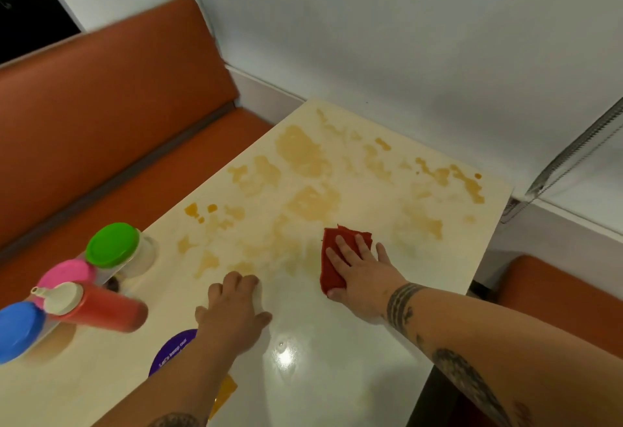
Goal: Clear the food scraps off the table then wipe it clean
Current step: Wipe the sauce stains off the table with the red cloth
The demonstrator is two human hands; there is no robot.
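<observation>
A cream table [337,376] carries yellow-brown smears [303,153] over its far half. My right hand [362,274] lies flat on a folded red cloth [332,258], fingers spread, pressing it to the tabletop near the middle. My left hand [232,312] rests on the bare table to the left of the cloth, fingers bent at the tips, holding nothing. The near part of the table looks glossy with a light reflection.
At the table's left edge stand a red squeeze bottle [101,308] and jars with green [113,244], pink [65,274] and blue [18,330] lids. A purple sticker [172,349] lies under my left forearm. Orange bench seats [111,116] flank the table; a white wall is behind.
</observation>
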